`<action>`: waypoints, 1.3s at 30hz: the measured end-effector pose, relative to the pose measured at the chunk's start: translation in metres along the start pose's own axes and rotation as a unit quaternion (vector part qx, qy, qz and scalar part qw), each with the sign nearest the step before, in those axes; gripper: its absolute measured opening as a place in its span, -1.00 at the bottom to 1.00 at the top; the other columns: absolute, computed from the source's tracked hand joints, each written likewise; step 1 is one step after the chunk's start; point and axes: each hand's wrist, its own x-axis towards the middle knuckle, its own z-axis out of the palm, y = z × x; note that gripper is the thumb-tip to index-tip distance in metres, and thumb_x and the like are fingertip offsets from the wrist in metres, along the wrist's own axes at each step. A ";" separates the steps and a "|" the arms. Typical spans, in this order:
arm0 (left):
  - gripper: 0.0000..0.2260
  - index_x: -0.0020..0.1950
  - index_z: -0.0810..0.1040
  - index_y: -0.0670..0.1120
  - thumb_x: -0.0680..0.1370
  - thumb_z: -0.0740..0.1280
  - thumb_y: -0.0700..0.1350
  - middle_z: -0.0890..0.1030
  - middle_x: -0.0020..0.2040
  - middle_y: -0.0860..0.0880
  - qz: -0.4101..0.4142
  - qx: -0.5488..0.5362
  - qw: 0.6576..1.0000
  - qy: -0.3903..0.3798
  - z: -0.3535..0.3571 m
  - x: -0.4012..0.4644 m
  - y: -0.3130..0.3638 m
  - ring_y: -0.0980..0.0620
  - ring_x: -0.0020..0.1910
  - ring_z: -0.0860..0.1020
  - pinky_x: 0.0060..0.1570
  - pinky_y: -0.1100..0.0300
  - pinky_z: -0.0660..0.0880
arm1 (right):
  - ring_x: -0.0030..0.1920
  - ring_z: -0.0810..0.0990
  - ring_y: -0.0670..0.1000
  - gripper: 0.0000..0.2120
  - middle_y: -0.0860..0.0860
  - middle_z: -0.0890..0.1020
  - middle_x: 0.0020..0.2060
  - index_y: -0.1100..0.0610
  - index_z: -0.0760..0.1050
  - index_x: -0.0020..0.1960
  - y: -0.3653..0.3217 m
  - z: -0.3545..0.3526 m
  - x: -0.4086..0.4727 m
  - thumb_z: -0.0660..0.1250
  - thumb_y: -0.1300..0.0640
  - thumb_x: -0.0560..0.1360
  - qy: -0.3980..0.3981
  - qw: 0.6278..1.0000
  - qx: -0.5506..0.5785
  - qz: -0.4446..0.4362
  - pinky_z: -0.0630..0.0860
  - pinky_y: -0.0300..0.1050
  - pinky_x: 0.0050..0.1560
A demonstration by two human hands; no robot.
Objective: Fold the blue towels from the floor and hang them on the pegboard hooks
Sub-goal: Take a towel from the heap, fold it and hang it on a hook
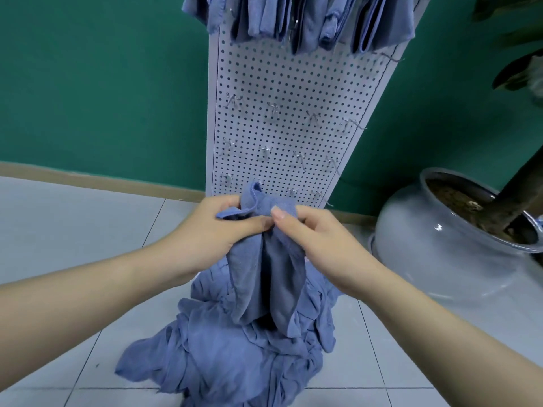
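Both bare forearms reach forward from the lower corners and converge at mid-frame. The left hand (219, 230) has its fingers curled, thumb lying across toward the other hand, gripping the blue towel (270, 277). The right hand (320, 242) pinches the same towel, thumb on top; its remaining fingers seem tucked beneath, mostly hidden.

Towel pile (232, 351) on floor (58, 230), before pegboard (288, 118). Held towel (273, 268) above pile, between hands (219, 230). Folded towels (308, 22) on top hooks. Plant pot (435, 230) right of pegboard.
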 end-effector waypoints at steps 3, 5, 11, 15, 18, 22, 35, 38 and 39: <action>-0.87 0.08 0.68 -0.24 0.60 0.39 -0.22 0.75 0.01 -0.16 -0.009 -0.029 0.999 0.012 0.000 0.005 0.003 -0.03 0.03 0.72 -0.07 0.23 0.63 | 0.25 0.66 -0.03 -0.56 -0.09 0.70 0.20 -0.04 0.57 0.32 0.011 -0.002 -0.013 0.46 -0.18 0.51 -0.032 0.999 -0.021 0.038 0.54 0.13 0.34; -0.81 0.14 0.66 -0.29 0.60 0.39 -0.19 0.73 0.05 -0.20 -0.019 -0.059 0.998 0.025 0.001 0.011 0.006 -0.10 0.07 0.71 0.04 0.13 0.65 | 0.26 0.64 -0.12 -0.47 -0.18 0.68 0.23 -0.10 0.51 0.37 0.020 -0.002 -0.018 0.53 -0.17 0.45 -0.044 0.997 -0.025 0.062 0.54 0.07 0.35; -0.76 0.22 0.64 -0.22 0.58 0.41 -0.18 0.72 0.13 -0.17 -0.039 -0.149 0.987 0.051 0.001 0.030 0.016 -0.08 0.16 0.69 0.17 0.10 0.63 | -0.13 0.71 -0.03 -0.62 0.00 0.74 -0.18 0.23 0.62 -0.04 0.028 0.019 0.001 0.52 -0.11 0.51 0.027 0.995 -0.094 0.037 0.66 0.04 -0.03; -0.68 0.22 0.64 -0.14 0.51 0.38 -0.04 0.73 0.12 -0.09 -0.029 -0.089 0.995 -0.037 0.007 0.029 0.007 0.04 0.07 0.70 -0.03 0.25 0.61 | -0.43 0.41 -0.22 -0.55 -0.15 0.48 -0.50 0.26 0.38 -0.37 0.019 0.012 0.015 0.42 0.13 0.62 0.086 0.995 -0.039 0.014 0.39 -0.27 -0.32; -0.71 0.14 0.67 -0.07 0.53 0.42 0.08 0.74 0.09 0.00 -0.074 0.014 0.992 -0.105 0.015 0.017 -0.011 0.10 0.08 0.69 0.11 0.17 0.57 | -0.17 0.54 -0.01 -0.50 0.30 0.64 -0.21 0.49 0.49 -0.06 0.015 0.000 0.029 0.42 -0.02 0.51 0.144 0.989 0.019 -0.006 0.60 0.11 -0.06; -0.88 0.12 0.68 -0.10 0.60 0.42 -0.15 0.75 0.06 0.01 -0.096 0.104 0.983 -0.118 0.028 0.002 -0.029 0.05 0.10 0.70 0.24 0.05 0.59 | 0.03 0.75 0.06 -0.80 0.12 0.77 -0.04 0.23 0.66 0.09 0.014 -0.013 0.034 0.40 0.10 0.63 0.142 0.981 0.115 0.067 0.67 0.05 0.10; -0.82 0.20 0.63 -0.18 0.64 0.37 -0.17 0.75 0.05 -0.11 -0.082 0.008 0.997 -0.007 0.003 0.024 -0.017 -0.05 0.06 0.72 -0.03 0.20 0.65 | 0.25 0.68 0.13 -0.67 0.17 0.72 0.16 0.32 0.60 0.25 0.045 -0.009 0.007 0.28 0.07 0.70 0.000 0.983 0.124 0.133 0.53 0.08 0.37; -0.86 0.15 0.65 -0.15 0.60 0.43 -0.17 0.76 0.00 -0.07 -0.075 0.045 0.996 -0.011 0.003 0.022 -0.022 0.00 0.02 0.73 -0.05 0.23 0.65 | 0.21 0.69 0.17 -0.63 0.20 0.72 0.14 0.36 0.58 0.25 0.046 -0.008 0.008 0.28 0.05 0.70 0.012 0.984 0.126 0.125 0.54 0.17 0.37; -0.88 0.12 0.66 -0.13 0.59 0.44 -0.18 0.76 -0.02 -0.05 -0.065 0.069 0.996 -0.001 0.003 0.021 -0.023 0.02 0.00 0.73 -0.07 0.24 0.64 | 0.20 0.70 0.19 -0.61 0.22 0.72 0.13 0.38 0.57 0.24 0.046 -0.009 0.007 0.28 0.04 0.70 0.017 0.984 0.125 0.124 0.55 0.18 0.36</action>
